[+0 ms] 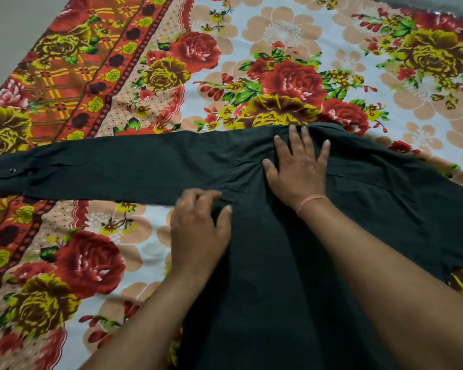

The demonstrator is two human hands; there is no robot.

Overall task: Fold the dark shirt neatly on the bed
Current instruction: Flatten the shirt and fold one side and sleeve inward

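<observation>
The dark shirt [292, 263] lies back-up on the flowered bedsheet [251, 49]. Its left sleeve [104, 166] stretches straight out to the left, the buttoned cuff at the frame's left edge. My right hand [297, 169] rests flat, fingers spread, on the shirt just below the collar. At the left armpit seam my left hand [198, 225] lies on the shirt's side edge, its fingers curled into the fabric there. The shirt's right side runs off toward the right edge, and my forearms hide its lower part.
The bedsheet, printed with red and yellow roses, covers the whole bed around the shirt. A grey wall or floor strip [8, 28] shows past the bed's far left corner.
</observation>
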